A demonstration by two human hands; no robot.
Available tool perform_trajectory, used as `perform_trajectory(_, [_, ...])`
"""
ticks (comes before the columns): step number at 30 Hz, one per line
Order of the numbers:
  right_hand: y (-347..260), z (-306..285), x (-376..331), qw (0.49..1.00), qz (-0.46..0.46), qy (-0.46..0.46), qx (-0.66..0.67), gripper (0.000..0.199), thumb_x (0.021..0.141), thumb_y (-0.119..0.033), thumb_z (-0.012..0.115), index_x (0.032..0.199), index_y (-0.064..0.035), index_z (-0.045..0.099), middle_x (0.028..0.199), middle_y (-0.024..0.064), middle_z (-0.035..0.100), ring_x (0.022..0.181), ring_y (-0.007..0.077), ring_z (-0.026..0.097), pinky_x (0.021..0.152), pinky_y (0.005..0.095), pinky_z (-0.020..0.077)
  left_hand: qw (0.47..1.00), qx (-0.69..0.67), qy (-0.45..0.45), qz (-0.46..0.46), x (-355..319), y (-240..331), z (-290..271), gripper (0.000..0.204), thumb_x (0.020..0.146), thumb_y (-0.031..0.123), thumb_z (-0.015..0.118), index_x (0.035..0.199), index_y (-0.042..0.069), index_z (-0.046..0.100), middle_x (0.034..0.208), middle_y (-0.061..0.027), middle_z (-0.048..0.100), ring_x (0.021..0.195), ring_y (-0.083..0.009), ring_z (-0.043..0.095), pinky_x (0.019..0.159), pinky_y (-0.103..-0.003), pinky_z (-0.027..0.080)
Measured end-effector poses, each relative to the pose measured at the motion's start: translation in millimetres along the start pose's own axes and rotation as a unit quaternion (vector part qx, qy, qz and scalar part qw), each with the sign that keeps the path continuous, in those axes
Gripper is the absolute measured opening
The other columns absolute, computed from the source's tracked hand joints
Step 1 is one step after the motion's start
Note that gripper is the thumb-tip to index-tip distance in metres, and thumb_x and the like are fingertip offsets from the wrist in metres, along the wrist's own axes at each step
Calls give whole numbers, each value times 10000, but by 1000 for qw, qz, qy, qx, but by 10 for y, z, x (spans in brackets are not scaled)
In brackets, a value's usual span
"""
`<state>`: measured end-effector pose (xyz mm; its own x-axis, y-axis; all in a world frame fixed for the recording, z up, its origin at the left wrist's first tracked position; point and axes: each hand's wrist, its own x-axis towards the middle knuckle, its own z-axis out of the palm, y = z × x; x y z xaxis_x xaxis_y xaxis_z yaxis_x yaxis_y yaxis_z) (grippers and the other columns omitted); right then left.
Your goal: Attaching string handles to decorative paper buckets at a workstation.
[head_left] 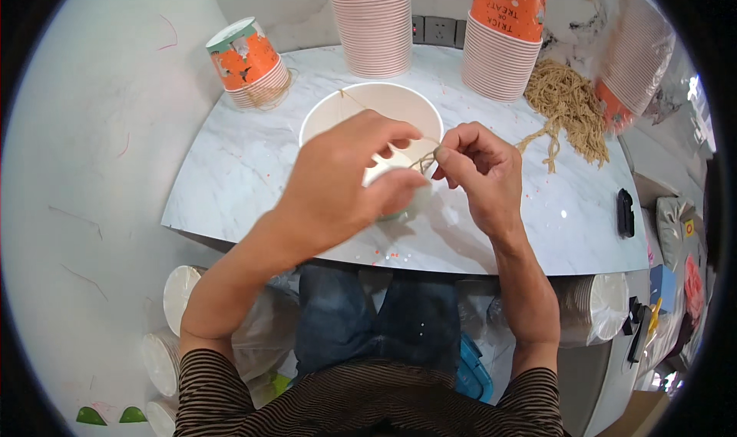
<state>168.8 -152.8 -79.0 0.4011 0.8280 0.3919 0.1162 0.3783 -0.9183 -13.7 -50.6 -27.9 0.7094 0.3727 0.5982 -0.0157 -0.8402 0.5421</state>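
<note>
A large white paper bucket [372, 98] stands on the table in front of me, its open mouth facing up. Over its right side, my right hand [484, 172] pinches a knotted or looped piece of tan twine [424, 161] between thumb and fingers. My left hand [345, 172] is held over the bucket, thumb and fingers spread around the other side of the twine. Whether a left fingertip touches the twine I cannot tell. A thin strand shows at the bucket's far rim. Both hands hide much of the bucket's front.
Stacked orange paper buckets [371, 34] and another stack [499, 61] stand at the back. A shorter stack [249, 62] wrapped with twine is at left. A twine heap [568, 103] lies right, near a bagged stack [637, 53] and a black object [626, 213] by the table's edge.
</note>
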Motion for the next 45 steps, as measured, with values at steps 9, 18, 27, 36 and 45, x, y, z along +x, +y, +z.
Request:
perform_trajectory(9, [-90, -102, -124, 982, -129, -60, -123, 82, 896, 41, 733, 964, 14, 696, 825, 35, 659, 747, 101, 623, 668, 246, 496, 995, 79, 5, 61, -53, 18, 115, 98, 825, 118, 814, 870, 63, 747, 796, -85, 698, 752, -282, 668, 670, -388, 529])
perform_trajectory(18, [-231, -424, -121, 956, -160, -57, -241, 81, 870, 31, 756, 909, -11, 699, 761, 20, 594, 651, 103, 501, 592, 254, 403, 980, 147, 26, 131, -160, 3, 81, 143, 760, 69, 828, 852, 74, 719, 982, -38, 701, 840, -258, 689, 755, -375, 558])
perform_trajectory(27, [-101, -640, -58, 948, -162, -4, -275, 75, 905, 23, 706, 905, 3, 634, 785, 8, 530, 691, 102, 473, 662, 258, 402, 946, 203, -1, 254, -56, -433, 24, 173, 774, 11, 776, 914, 91, 711, 944, -39, 729, 868, -269, 711, 759, -386, 579])
perform_trajectory(36, [208, -360, -262, 841, -276, -122, -450, 309, 774, -42, 787, 1053, -171, 753, 921, 12, 704, 710, 212, 691, 580, 358, 544, 969, 128, 11, 210, 13, -646, 23, 203, 844, 19, 761, 1036, 47, 702, 949, -67, 742, 835, -290, 723, 708, -381, 583])
perform_trajectory(45, [174, -320, -237, 745, -384, -99, -536, 474, 736, -60, 763, 1194, -167, 711, 802, -16, 586, 667, 169, 601, 570, 327, 501, 977, 91, -12, 194, 44, -390, -122, 266, 835, -67, 739, 1075, 46, 748, 946, -84, 758, 824, -261, 744, 691, -340, 600])
